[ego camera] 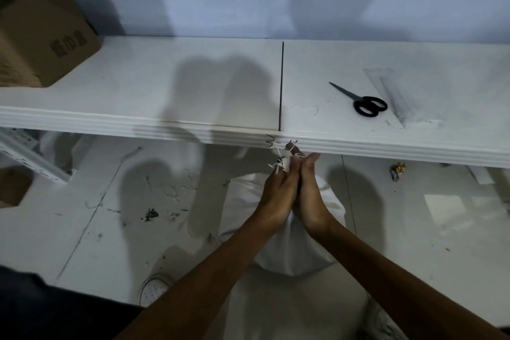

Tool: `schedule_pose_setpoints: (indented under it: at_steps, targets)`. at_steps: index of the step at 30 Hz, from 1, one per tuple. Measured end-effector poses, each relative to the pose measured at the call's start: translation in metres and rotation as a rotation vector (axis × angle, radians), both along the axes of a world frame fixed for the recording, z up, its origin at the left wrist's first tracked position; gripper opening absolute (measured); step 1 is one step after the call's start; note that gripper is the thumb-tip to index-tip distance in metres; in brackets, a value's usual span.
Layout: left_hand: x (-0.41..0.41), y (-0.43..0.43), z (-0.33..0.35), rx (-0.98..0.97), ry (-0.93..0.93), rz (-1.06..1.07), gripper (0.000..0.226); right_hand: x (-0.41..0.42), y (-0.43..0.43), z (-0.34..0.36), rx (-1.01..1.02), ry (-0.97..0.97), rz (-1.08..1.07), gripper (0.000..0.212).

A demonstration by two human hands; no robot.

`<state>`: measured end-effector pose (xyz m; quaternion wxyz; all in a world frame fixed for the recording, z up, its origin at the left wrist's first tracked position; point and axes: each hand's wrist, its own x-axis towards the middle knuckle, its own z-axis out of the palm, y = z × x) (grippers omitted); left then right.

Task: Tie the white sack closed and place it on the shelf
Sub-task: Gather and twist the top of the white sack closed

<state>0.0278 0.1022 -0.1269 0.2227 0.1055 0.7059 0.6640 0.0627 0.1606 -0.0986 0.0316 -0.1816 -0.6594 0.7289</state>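
— Both forearms reach in from the bottom edge, nearest of all. What do the hands have?

— They are pressed side by side around the gathered neck of the white sack (292, 240). Left hand (278, 190) is clenched on the bunched fabric, with frayed white strands (278, 164) sticking out just past its fingertips. Right hand (310, 193) lies flat against the left, fingers straight and pointing toward the shelf; it presses the neck, though whether it truly grips I cannot tell.

— And the sack itself?

— On the floor, upright between the arms, its bulging body below the wrists. It sits just in front of the shelf's front edge, not on it.

— What is on the shelf (165, 91)?

— Black-handled scissors (361, 101) lie to the right, blades pointing left and away, well apart from the hands. A cardboard box (41, 38) stands at the far left. A dark seam runs across the board, and there are scribbled marks on the front lip, just above the fingertips.

— Anything on the floor?

— A white perforated shoe (153, 290) beside the left forearm, dark debris (150, 214) to the left, and a crumpled scrap (397, 171) to the right under the shelf edge.
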Motion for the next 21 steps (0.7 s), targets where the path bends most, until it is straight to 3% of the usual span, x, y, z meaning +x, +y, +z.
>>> schedule_pose_setpoints:
  at_steps: [2, 4, 6, 8, 10, 12, 15, 17, 20, 21]
  targets:
    - [0.003, -0.002, -0.003, 0.04, -0.016, -0.03, 0.068, -0.001, -0.004, -0.003, -0.162, 0.045, -0.056, 0.11]
    - [0.002, -0.005, -0.007, 0.081, -0.023, -0.026, 0.07, -0.001, -0.003, 0.001, -0.207, 0.041, -0.082, 0.111]
    - [0.002, -0.005, -0.004, 0.092, 0.002, -0.005, 0.054, -0.002, 0.001, -0.002, -0.177, 0.072, -0.088, 0.095]
    - [-0.001, -0.002, -0.002, 0.084, 0.028, 0.02, 0.041, -0.003, -0.002, 0.001, -0.295, 0.11, -0.136, 0.088]
    - [0.0, 0.0, 0.0, 0.061, 0.05, 0.065, 0.047, -0.004, -0.001, -0.002, -0.421, 0.098, -0.201, 0.092]
    - [0.001, 0.0, -0.001, 0.054, 0.077, 0.127, 0.05, -0.004, 0.001, 0.002, -0.498, 0.072, -0.245, 0.079]
    - [0.0, 0.0, -0.004, 0.032, 0.109, 0.241, 0.033, -0.005, 0.004, 0.001, -0.347, 0.026, -0.29, 0.049]
    - [-0.001, 0.001, -0.002, 0.018, 0.131, 0.311, 0.029, -0.004, 0.002, 0.001, -0.269, 0.052, -0.357, 0.052]
    - [-0.006, 0.001, 0.002, 0.013, 0.16, 0.366, 0.03, -0.004, 0.002, -0.005, -0.543, 0.055, -0.226, 0.082]
    - [-0.006, 0.0, 0.005, 0.016, 0.162, 0.376, 0.033, -0.004, 0.006, -0.007, -0.545, 0.063, -0.208, 0.078]
